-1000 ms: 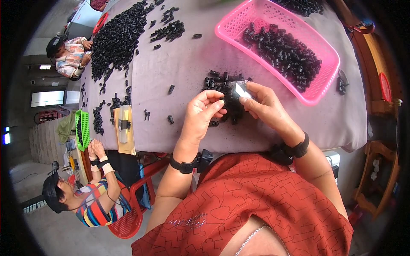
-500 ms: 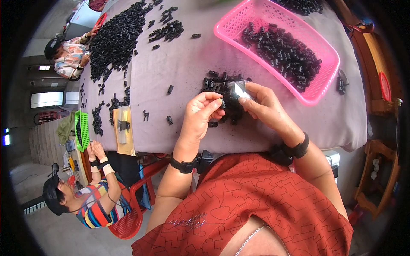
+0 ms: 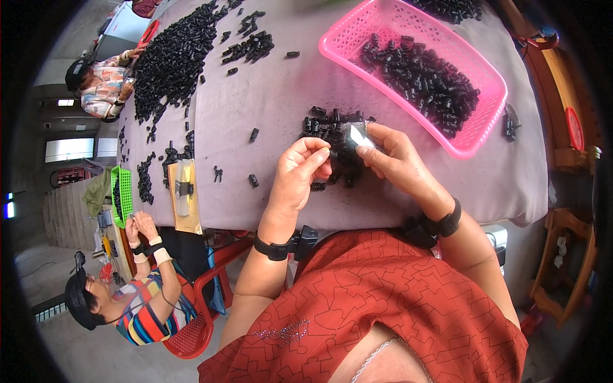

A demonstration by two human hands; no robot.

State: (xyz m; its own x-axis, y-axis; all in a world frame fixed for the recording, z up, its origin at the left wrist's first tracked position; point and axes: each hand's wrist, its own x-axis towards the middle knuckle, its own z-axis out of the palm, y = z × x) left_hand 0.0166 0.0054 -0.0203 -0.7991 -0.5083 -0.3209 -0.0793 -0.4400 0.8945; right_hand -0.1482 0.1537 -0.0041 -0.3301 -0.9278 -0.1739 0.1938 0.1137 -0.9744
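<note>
My right hand [image 3: 399, 158] holds a small clear plastic bag [image 3: 357, 136] between thumb and fingers, with light glaring off its surface. Just left of it, apart from the bag, my left hand [image 3: 302, 169] is closed in a pinch. Whatever lies between its thumb and forefinger is too small or hidden to make out. Beneath and beyond both hands lies a loose heap of small black plastic parts [image 3: 335, 118], partly covered by the bag and fingers. They look like short ribbed cylinders.
A pink basket [image 3: 408, 96] of similar parts stands at the far right. A large black pile [image 3: 169, 67] covers the table's far left. Cardboard with a clear packet [image 3: 185, 195] lies left, near a green basket [image 3: 121, 195]. Two co-workers sit along the left side.
The dark piece that showed at my left fingertips is no longer visible there. Both hands stay almost in place. The nearer co-worker at left has shifted slightly.
</note>
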